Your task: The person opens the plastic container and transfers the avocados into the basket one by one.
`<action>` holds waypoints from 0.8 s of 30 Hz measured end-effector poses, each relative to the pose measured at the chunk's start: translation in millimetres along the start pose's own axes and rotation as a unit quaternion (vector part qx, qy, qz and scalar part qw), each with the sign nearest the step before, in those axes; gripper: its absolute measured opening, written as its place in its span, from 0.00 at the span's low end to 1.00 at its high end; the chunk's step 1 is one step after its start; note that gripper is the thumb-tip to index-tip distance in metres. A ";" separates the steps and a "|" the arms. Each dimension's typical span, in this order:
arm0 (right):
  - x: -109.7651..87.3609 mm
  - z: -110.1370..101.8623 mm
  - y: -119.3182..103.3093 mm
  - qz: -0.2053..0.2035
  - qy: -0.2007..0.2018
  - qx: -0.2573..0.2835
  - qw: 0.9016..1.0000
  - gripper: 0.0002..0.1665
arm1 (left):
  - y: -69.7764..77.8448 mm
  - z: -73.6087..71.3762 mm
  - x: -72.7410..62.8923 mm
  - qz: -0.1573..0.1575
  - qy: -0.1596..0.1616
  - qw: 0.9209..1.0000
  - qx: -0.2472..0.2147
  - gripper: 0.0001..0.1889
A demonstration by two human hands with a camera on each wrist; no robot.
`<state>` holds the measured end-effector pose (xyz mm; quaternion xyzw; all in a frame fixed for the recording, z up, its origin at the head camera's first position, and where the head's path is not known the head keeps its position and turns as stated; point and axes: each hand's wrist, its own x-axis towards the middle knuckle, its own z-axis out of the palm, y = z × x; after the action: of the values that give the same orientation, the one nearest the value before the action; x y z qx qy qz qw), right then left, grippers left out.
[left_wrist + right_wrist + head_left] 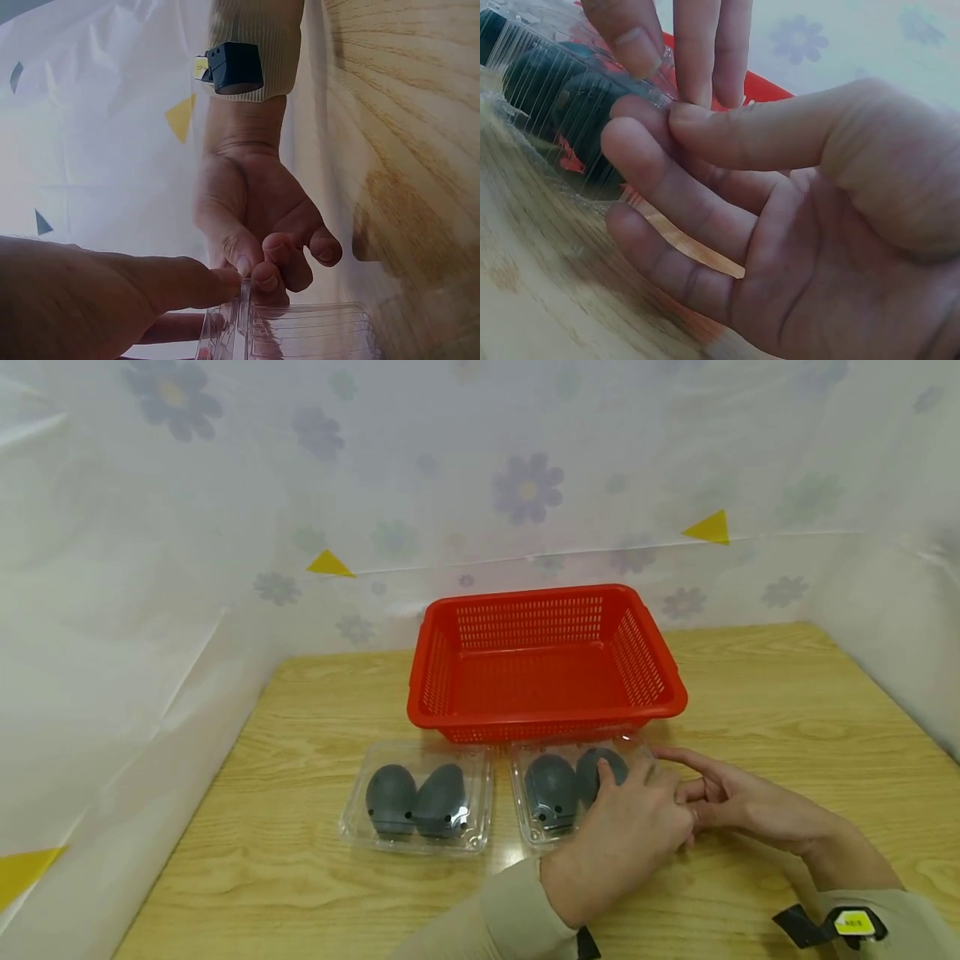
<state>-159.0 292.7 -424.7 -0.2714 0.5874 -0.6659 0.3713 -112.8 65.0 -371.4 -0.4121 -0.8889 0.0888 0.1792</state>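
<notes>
Two clear plastic clamshell boxes lie side by side on the table, each with two dark green oval fruits inside. My left hand [630, 818] reaches across the right clamshell box [551, 835], one finger over its lid above the fruit [551, 785]. In the left wrist view, the left thumb [180, 283] presses at the box's rim. Beside it my right hand [757, 806] pinches the right edge between thumb and index finger, other fingers loosely bent. The left clamshell box [352, 827] stands untouched, with its fruits [392, 793] showing through.
A red plastic basket [547, 727] with slotted walls stands just behind the boxes. White flowered sheeting [450, 460] rises behind and at both sides of the wooden table [285, 893]. Yellow triangles [330, 564] are stuck on the sheeting.
</notes>
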 end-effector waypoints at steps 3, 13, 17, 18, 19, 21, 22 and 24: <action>0.8 0.7 1.4 -0.001 0.004 0.018 1.000 0.47 | 0.0 -1.2 0.3 -0.006 -0.013 0.999 -0.031 0.07; 2.9 4.4 3.0 0.000 0.004 0.056 0.998 0.47 | 1.6 -3.3 0.3 -0.007 -0.019 0.999 -0.042 0.08; 3.7 5.9 3.3 -0.004 0.009 0.041 0.999 0.46 | 2.2 -2.8 -0.9 -0.010 -0.002 1.000 -0.029 0.08; 4.0 6.1 3.3 -0.003 0.011 0.039 0.999 0.46 | 2.4 -2.3 -1.1 -0.011 0.004 1.000 -0.025 0.09; 4.2 6.3 3.3 -0.002 0.013 0.038 0.999 0.46 | 2.5 -1.7 -1.4 -0.013 0.010 1.000 -0.020 0.08; 4.7 6.5 3.4 -0.004 0.012 0.038 0.999 0.46 | 3.2 0.1 -1.7 -0.017 0.025 1.000 -0.006 0.09; 4.9 6.4 3.5 -0.006 0.010 0.040 0.999 0.46 | 3.5 0.9 -1.7 -0.019 0.032 0.999 0.000 0.09; 5.1 6.0 3.3 -0.008 0.008 0.040 0.999 0.46 | 4.3 2.6 -1.5 -0.024 0.045 0.999 0.016 0.10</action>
<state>-156.5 284.9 -427.4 -0.2554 0.5609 -0.6939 0.3723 -110.0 66.6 -375.4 -0.3917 -0.8878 0.0800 0.2278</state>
